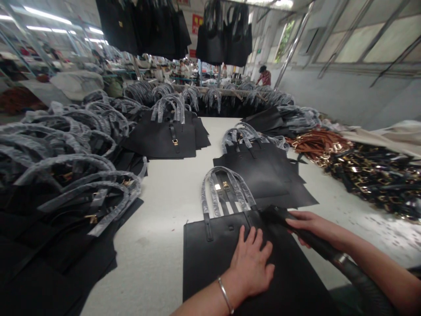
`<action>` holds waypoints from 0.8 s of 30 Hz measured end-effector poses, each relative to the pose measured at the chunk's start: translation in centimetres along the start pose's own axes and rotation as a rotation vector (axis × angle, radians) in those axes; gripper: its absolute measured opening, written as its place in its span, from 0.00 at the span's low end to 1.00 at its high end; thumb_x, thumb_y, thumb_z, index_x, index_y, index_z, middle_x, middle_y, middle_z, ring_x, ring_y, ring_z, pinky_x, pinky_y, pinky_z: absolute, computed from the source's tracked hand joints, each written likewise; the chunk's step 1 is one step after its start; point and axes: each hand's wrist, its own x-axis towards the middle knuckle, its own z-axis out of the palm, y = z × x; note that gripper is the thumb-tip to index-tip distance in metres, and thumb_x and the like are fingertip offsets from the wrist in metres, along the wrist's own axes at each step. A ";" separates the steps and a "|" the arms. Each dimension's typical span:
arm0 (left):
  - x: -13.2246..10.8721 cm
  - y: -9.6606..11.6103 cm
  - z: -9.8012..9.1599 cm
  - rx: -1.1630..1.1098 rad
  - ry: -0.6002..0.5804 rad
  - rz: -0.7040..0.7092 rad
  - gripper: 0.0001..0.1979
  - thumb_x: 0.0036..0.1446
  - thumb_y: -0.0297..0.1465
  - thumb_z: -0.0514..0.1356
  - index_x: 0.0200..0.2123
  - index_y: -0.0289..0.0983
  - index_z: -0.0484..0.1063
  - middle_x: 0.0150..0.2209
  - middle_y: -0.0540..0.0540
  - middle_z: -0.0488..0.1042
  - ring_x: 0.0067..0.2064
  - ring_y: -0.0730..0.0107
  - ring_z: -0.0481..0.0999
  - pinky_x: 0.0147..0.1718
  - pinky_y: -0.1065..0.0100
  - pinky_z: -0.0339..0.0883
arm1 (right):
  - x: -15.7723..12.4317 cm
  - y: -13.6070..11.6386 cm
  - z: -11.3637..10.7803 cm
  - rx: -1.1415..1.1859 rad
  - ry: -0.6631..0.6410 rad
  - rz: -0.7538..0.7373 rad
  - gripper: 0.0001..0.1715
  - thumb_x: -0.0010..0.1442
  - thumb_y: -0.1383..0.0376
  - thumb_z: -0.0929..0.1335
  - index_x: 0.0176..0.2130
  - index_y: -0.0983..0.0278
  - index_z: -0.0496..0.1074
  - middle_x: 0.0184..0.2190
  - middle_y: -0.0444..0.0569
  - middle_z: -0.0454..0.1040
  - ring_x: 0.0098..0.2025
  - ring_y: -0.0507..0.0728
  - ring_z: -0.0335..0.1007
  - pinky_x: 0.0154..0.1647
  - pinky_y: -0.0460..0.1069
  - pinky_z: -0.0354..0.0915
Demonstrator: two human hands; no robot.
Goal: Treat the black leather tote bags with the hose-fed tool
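Observation:
A black handbag (pixel 210 259) lies flat on the white table in front of me, its plastic-wrapped handles (pixel 206 193) pointing away. Two straps with gold buckles (pixel 225 185) show between those handles. My left hand (pixel 251 263), a silver bangle at its wrist, rests on the bag's upper part with fingers spread. My right hand (pixel 312 226) grips a black nozzle (pixel 315 245) joined to a ribbed hose by a metal clamp. The nozzle's dark tip is over the bag's upper right corner; whether it touches the leather I cannot tell.
Black bags with wrapped handles (pixel 59 175) are heaped at left. More bag pieces (pixel 164 136) lie beyond, with another stack (pixel 259 171) close behind my bag. Brown straps (pixel 322 142) and black buckled straps (pixel 378 175) are piled at right. Bags (pixel 144 26) hang overhead; a person (pixel 264 77) is far back.

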 end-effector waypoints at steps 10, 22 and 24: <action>1.8 -0.9 0.0 0.044 0.008 0.069 0.20 0.63 0.43 0.52 0.53 0.38 0.67 0.65 0.40 0.56 0.65 0.53 0.52 0.64 0.51 0.45 | -0.1 0.0 -0.2 0.005 -0.073 0.031 0.21 0.55 0.51 0.73 0.41 0.63 0.71 0.29 0.45 0.74 0.19 0.51 0.70 0.16 0.43 0.66; 2.4 -2.0 -0.2 0.056 -0.007 0.107 0.29 0.64 0.46 0.48 0.62 0.36 0.58 0.63 0.42 0.61 0.64 0.55 0.56 0.62 0.54 0.46 | 0.9 -0.5 -1.4 0.132 0.160 -0.134 0.18 0.56 0.53 0.73 0.41 0.62 0.71 0.31 0.47 0.76 0.21 0.51 0.69 0.17 0.44 0.66; 2.4 -2.0 -0.2 0.064 -0.012 0.106 0.29 0.64 0.47 0.47 0.63 0.36 0.59 0.63 0.43 0.61 0.64 0.55 0.56 0.62 0.53 0.45 | 0.1 0.3 -1.5 0.110 0.104 -0.045 0.20 0.55 0.53 0.73 0.41 0.62 0.70 0.31 0.48 0.76 0.20 0.52 0.70 0.16 0.45 0.66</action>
